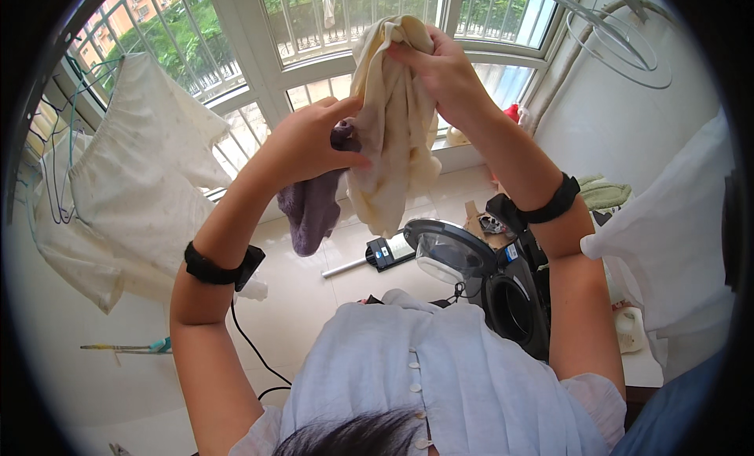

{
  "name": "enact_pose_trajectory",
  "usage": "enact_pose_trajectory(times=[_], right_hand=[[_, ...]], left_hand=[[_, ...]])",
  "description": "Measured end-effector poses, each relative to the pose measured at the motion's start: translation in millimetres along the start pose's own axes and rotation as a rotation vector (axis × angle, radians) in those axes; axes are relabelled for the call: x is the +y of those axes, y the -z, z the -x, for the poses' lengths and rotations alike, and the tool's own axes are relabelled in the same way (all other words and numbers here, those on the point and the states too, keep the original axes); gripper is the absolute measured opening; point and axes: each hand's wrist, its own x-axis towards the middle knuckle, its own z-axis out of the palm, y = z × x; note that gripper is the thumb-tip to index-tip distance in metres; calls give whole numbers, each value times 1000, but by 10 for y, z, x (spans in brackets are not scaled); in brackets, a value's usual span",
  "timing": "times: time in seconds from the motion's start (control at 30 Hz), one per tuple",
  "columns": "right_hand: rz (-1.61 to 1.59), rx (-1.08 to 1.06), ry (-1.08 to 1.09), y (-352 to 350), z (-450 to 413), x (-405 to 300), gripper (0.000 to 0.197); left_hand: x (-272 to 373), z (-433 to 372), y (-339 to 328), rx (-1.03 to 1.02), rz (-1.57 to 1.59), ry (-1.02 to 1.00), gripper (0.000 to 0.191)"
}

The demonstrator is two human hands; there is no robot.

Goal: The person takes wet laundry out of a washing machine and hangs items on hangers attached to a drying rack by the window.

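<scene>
A crumpled cream cloth (pixel 389 132), yellowish in places, hangs in front of the windows. My right hand (pixel 450 73) pinches its bunched upper end between thumb and fingers. At the cloth's left side, my left hand (pixel 318 141) holds a purple plush cloth (pixel 309 214), whose lower part dangles beneath the palm. The fingertips and thumb of that hand also reach the cream cloth's edge. Folds hide where the cream cloth's ends lie, and I cannot tell what kind of garment it is.
A dark front-loading washing machine (pixel 515 309) stands low at right, its round glass door (pixel 450 250) swung out. White laundry (pixel 141 179) hangs at left, another white cloth (pixel 665 250) at right. A grey-handled appliance (pixel 386 253) lies on the tiles. Wire hangers (pixel 618 43) hang upper right.
</scene>
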Motion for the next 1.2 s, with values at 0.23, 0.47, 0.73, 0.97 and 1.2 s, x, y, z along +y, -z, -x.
enact_pose_trajectory(times=[0.23,0.47,0.73,0.97,1.2], right_hand=[[255,-36,-75,400,6,-179,41],[1091,-503,351,947,-113,-516,49],[1077,-605,491,938,-195,-649,41],[949,-590,406,1021,-141,-692,27],[918,-794,314,742,20,-755,26]], left_hand=[[-192,-104,259,7,-252,136,15],[-321,-184,1067,-159,-567,-196,13],[-146,-167,1362,-198,-618,-234,24],[-48,-34,1476,-176,-681,-52,39],[105,127,1256,-185,-599,-51,36]])
